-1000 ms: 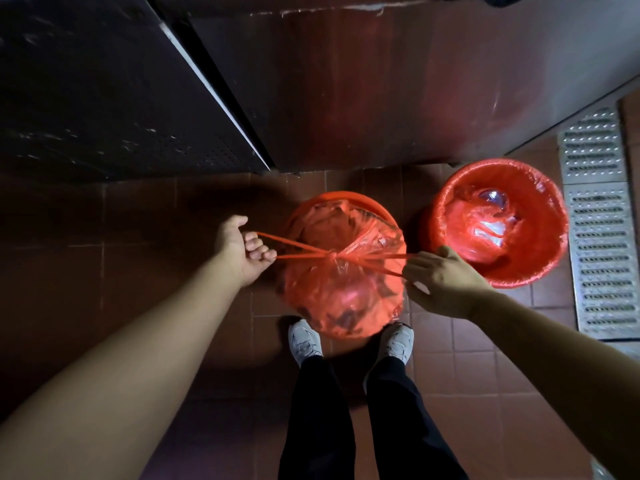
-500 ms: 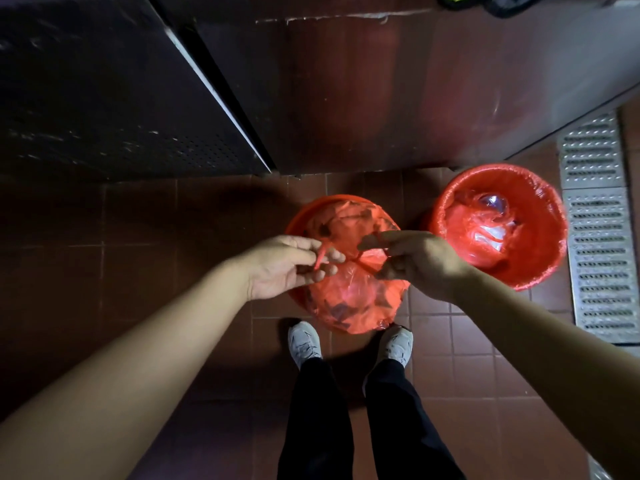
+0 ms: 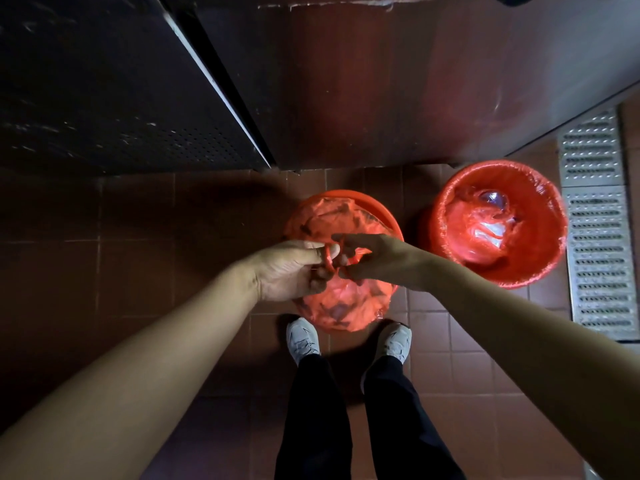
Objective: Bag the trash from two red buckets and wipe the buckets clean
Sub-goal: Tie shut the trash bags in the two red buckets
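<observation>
Buckets, two, red, stand on the tiled floor (image 3: 121,271) before a steel cabinet (image 3: 381,81). The near bucket (image 3: 374,206) sits just ahead of the person's shoes; the far bucket (image 3: 498,223) stands to its right, beside the floor drain grate (image 3: 599,237), with its liner over the rim and trash inside, not yet bagged. A filled red trash bag (image 3: 343,303) bulges out of the near bucket. Left hand (image 3: 294,268) and right hand (image 3: 377,258) meet above it, fingers pinching the red drawstring (image 3: 329,259) mid-knot.

Risks, as judged: thin film may tear under a hard pull; a slack knot may open on lifting and spill waste onto the floor. Bag weight cannot be told.
</observation>
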`<state>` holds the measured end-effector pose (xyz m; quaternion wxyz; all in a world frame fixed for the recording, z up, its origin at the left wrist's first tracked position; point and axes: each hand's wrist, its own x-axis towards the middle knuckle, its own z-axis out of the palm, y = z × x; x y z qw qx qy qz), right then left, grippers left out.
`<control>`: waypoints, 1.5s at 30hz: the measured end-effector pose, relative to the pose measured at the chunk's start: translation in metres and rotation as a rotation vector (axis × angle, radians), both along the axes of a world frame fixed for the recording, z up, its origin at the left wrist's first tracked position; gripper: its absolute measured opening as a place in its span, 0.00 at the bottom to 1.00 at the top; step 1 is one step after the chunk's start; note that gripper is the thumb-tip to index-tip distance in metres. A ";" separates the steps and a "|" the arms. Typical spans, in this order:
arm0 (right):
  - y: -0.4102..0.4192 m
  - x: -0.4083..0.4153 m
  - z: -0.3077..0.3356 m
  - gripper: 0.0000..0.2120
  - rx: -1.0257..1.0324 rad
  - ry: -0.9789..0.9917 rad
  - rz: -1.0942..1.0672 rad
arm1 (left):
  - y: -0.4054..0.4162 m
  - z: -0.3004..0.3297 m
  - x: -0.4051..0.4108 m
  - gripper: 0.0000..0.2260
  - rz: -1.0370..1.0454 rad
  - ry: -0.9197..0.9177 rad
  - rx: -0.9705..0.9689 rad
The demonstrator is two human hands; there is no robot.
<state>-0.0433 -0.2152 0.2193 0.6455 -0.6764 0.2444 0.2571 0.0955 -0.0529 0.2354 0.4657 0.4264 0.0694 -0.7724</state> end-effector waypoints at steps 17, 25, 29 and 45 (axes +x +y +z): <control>-0.038 -0.066 -0.031 0.17 -0.851 -0.094 0.416 | 0.016 -0.043 0.050 0.11 0.144 -0.644 0.640; -0.044 -0.094 -0.041 0.20 -0.958 -0.038 0.628 | 0.024 -0.051 0.046 0.17 0.537 -0.293 0.643; -0.035 -0.083 -0.051 0.19 -0.956 -0.032 0.614 | 0.016 -0.054 0.055 0.19 0.528 -0.403 0.668; -0.011 -0.044 -0.072 0.11 -0.701 0.076 0.019 | -0.015 -0.068 0.012 0.06 0.028 -0.714 0.434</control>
